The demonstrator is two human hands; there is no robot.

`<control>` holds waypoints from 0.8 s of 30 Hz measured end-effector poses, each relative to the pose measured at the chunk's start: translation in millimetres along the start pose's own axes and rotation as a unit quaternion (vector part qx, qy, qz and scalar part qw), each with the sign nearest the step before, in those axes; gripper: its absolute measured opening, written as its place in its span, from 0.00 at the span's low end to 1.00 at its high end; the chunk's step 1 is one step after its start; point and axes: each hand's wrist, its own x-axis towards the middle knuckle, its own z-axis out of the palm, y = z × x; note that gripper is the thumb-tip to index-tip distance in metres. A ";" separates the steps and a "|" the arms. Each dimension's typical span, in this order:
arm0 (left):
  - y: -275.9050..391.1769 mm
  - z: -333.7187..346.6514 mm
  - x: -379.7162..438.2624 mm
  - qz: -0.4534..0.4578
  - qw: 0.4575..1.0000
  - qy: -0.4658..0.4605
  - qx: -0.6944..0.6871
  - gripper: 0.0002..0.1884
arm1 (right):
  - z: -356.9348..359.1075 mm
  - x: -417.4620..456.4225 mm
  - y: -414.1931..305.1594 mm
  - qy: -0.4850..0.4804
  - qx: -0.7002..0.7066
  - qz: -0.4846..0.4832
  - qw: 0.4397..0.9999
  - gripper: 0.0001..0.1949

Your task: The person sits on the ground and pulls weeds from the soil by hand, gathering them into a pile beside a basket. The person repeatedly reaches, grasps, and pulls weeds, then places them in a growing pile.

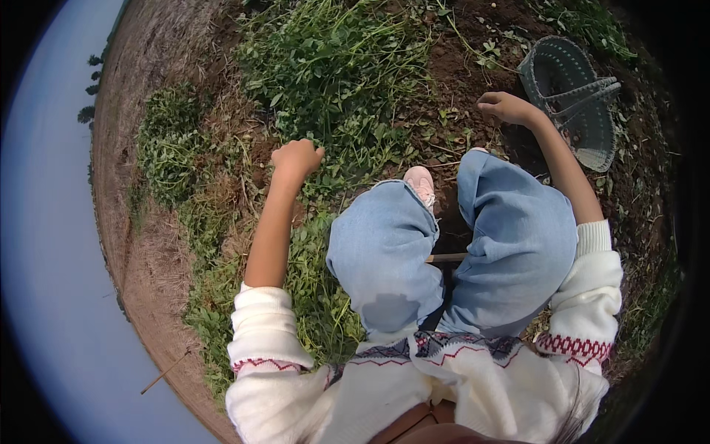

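Note:
My left hand is curled into a fist at the left edge of a heap of green leafy plants, which look like peanut plants. Its fingertips face away, so anything inside the fist is hidden. Over the bare brown soil, my right hand hangs with its fingers bent downward. Whether it pinches something small cannot be seen. Just right of that hand, a grey-green woven basket with a strap handle rests on the ground. Its shaded inside holds a few small bits, too dark to name.
My denim-covered knees are bent, with a pink shoe ahead of the left one. A wooden rod shows between my legs. More leafy plants lie to the left. Beyond is a dry field with a long-handled tool.

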 end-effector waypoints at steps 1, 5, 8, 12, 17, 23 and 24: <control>4.1 5.1 16.5 -0.001 1.000 -0.015 -0.004 0.21 | 4.0 4.6 11.2 0.011 0.002 -0.015 1.000 0.18; 32.6 -0.2 65.6 0.063 0.997 0.045 -0.012 0.17 | 21.8 17.8 37.3 0.041 0.046 0.008 0.998 0.16; 58.6 -12.8 107.3 0.150 0.963 0.225 0.016 0.14 | 38.7 37.9 60.6 0.062 0.093 0.009 0.994 0.18; 112.2 -47.2 172.4 0.226 0.902 0.367 -0.013 0.12 | 53.3 52.0 71.3 0.111 0.151 0.006 0.982 0.16; 187.2 -69.5 254.4 0.286 0.824 0.490 0.009 0.15 | 50.2 63.3 70.6 0.161 0.199 0.027 0.966 0.13; 258.0 -112.4 309.2 0.400 0.784 0.475 0.005 0.20 | 59.3 73.5 80.3 0.203 0.187 -0.011 0.961 0.12; 260.2 -114.4 316.8 0.343 0.832 0.417 0.128 0.30 | 59.6 74.6 82.5 0.188 0.170 -0.004 0.967 0.12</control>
